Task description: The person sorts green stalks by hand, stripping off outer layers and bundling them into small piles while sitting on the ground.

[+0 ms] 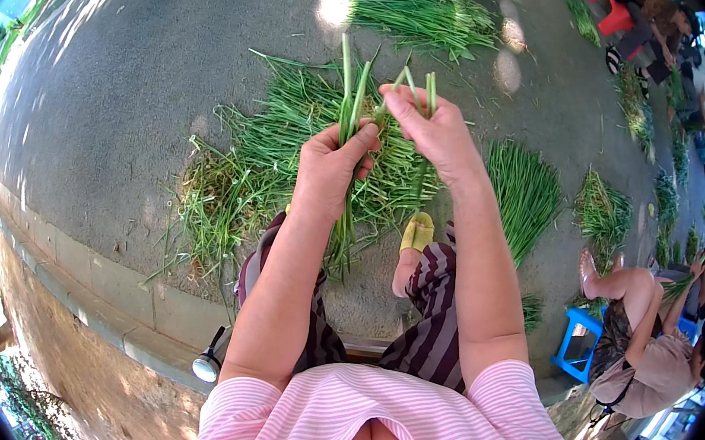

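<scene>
My left hand (331, 165) is closed around a few long green stalks (342, 241), which look like chives or garlic greens. Their pale ends point up past the thumb and their leafy ends hang over the pile below. Close beside it, my right hand (439, 134) pinches more such stalks (420, 182) between thumb and fingers, pale tips poking out at the top. Under both hands, a loose heap of green stalks (281, 125) lies spread on the pavement. Yellowish trimmings and tangled leaves (214, 196) are gathered at its left side.
Bundles of greens lie ahead (423, 18) and to the right (523, 192). My foot in a yellow slipper (418, 232) is by the heap. At right, a person (650, 358) sits near a blue stool (579, 343); others sit farther off. A curb (102, 283) runs along the left.
</scene>
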A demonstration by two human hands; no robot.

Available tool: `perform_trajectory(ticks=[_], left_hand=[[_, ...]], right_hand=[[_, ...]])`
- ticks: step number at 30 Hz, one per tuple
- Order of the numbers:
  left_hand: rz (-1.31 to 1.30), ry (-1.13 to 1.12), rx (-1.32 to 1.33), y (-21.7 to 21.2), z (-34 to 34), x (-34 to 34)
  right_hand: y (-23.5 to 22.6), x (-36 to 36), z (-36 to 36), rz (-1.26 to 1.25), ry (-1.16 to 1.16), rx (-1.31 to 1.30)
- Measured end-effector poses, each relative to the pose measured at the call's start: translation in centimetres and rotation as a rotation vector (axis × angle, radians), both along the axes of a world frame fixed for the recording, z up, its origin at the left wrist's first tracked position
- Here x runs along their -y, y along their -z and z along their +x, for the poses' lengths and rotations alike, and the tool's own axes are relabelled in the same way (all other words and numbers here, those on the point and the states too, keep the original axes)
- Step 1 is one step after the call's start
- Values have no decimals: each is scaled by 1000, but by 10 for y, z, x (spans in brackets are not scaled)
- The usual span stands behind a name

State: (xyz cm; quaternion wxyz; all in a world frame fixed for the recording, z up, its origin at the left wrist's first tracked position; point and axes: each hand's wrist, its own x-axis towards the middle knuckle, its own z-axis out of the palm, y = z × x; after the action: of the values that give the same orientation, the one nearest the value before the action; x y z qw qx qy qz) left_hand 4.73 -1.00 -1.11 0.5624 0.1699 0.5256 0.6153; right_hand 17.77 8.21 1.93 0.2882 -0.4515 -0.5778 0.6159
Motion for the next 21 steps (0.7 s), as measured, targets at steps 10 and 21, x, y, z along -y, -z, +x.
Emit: perform_trajectory(ticks=[10,21], left_hand=[[-49,137,52,-8,-12,3],[33,-433,65,-5,-57,8]], right_hand=[[11,-49,52,-135,521,-374],[17,-69,100,-140,783,-715]])
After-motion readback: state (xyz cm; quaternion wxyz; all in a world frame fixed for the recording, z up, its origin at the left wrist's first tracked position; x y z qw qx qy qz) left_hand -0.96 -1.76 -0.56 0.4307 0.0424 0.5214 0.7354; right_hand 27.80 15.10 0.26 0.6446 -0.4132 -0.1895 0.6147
